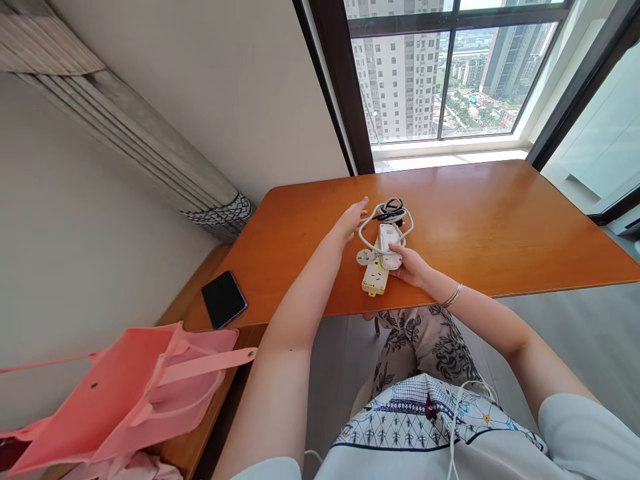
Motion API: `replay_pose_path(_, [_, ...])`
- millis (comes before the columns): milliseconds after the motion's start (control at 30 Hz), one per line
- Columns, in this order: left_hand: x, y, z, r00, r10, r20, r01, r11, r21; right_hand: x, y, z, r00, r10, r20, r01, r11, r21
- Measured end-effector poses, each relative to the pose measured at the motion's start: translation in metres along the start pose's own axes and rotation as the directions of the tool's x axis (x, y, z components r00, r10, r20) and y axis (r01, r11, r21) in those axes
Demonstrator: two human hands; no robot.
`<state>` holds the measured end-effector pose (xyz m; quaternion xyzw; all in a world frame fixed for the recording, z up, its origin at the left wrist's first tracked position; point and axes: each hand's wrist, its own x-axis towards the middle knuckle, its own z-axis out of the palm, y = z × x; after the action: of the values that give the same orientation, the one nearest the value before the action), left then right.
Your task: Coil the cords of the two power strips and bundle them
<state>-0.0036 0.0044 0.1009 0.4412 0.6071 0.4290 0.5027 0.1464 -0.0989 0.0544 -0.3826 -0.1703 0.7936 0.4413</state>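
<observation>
On the wooden table (465,220), a white power strip (389,241) lies at a slant across a yellowed power strip (375,277) with socket holes. My right hand (411,265) grips the white strip by its near right side. Loops of white cord (411,220) rise around the strips, with a bundled black cable (393,211) at the far end. A round white plug piece (366,257) sits to the left of the strips. My left hand (352,220) is at the left edge of the cord loop, fingers stretched out; whether they touch the cord is unclear.
A black tablet or phone (224,300) lies at the table's left corner. Beside it, a pink open bag (145,387) stands on a lower wooden surface. A gathered curtain (150,147) hangs at left, and a window (445,73) is beyond the table.
</observation>
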Motion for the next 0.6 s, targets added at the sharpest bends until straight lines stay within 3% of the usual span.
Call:
replay_pose_path(67, [-0.011,-0.011,-0.007,0.999,0.039,-0.014,-0.038,0.996,0.083,0.004,-0.005,0.002,0.998,-0.013,-0.054,0.014,1.0,0.006])
replay_pose_path(167, [-0.04,-0.022,-0.019,0.978,0.204,0.04,-0.208,0.962,0.176,0.01,-0.012,0.001,0.988,-0.042,-0.15,0.023,0.992,-0.125])
replay_pose_path(333, [-0.097,-0.042,-0.031,0.882,0.447,0.149,-0.469,0.806,0.36,0.015,-0.015,0.0,0.99,-0.095,-0.103,0.065,0.964,-0.258])
replay_pose_path(433, [-0.111,-0.061,-0.026,0.858,0.504,0.1,-0.484,0.726,0.488,0.016,-0.01,0.003,0.991,-0.113,-0.065,0.089,0.954,-0.288])
replay_pose_path(600, [-0.1,-0.087,-0.008,0.818,0.575,-0.034,-0.481,0.714,0.509,0.019,0.0,0.007,0.995,-0.103,0.009,0.097,0.889,-0.447])
